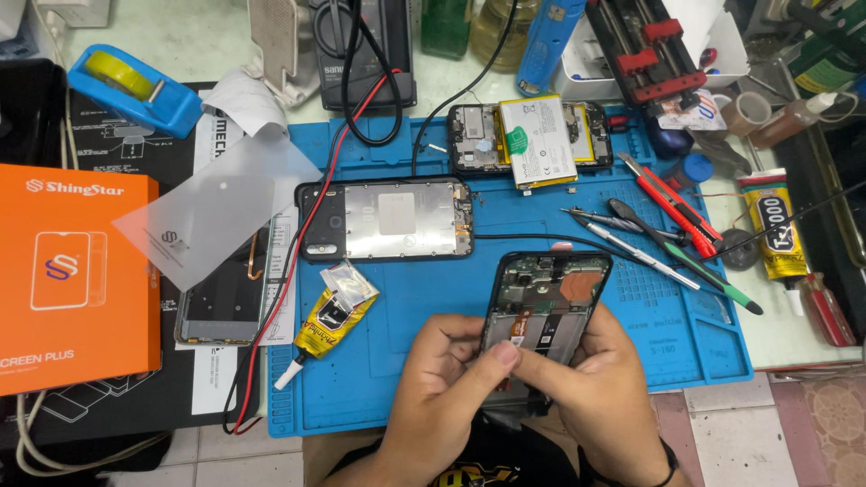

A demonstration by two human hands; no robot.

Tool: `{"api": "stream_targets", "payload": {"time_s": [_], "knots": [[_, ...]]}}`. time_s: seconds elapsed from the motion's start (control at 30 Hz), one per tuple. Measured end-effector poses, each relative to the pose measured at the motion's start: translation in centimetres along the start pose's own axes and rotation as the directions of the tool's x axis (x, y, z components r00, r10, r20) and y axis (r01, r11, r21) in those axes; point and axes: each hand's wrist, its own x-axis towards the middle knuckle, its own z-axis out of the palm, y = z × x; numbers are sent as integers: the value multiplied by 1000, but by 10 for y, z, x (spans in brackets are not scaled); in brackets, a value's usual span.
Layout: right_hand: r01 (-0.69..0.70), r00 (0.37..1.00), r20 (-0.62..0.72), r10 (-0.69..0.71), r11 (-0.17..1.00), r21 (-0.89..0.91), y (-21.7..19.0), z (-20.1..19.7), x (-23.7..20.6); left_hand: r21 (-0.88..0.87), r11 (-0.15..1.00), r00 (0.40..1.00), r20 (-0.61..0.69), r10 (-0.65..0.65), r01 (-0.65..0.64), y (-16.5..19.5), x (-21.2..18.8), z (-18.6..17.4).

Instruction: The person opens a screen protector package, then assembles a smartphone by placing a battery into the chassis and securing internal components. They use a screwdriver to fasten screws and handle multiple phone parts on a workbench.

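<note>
Leftmost, a flat orange cardboard box [77, 280] is cut off by the frame edge, and beside it a frosted plastic sheet [212, 207] half covers a grey phone screen panel [221, 302], so little of that panel can be made out. On the blue silicone work mat [406, 379] lies a small yellow glue tube [329, 325] with a white nozzle, and above it a black phone frame with a bare metal plate [388, 219]. Near the mat's front edge, the left hand [442, 379] curls its fingers round the lower end of an opened black phone body with exposed circuit board [544, 302], the thumb pressed onto its inner face; the right hand [595, 374] clasps the same phone from the other side, palm under it. Together they hide the phone's bottom part, held tilted just above the mat. Both wrists run out of view at the bottom. Further right, metal tweezers [622, 236] and a red utility knife [669, 203] lie crossed, and a second yellow glue tube [778, 239] rests off the mat.
</note>
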Motion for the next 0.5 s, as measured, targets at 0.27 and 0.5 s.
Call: {"api": "stream_targets", "payload": {"time_s": [0.27,0.5], "knots": [[-84,996,-29,90,983,163,11,-21,-8,118,992,986,163,19,-39,-9,-11,-17],[401,895,258,-363,910,-110,-4,-40,-17,430,750,852,392,346,-503,7,-8,-22]]}}
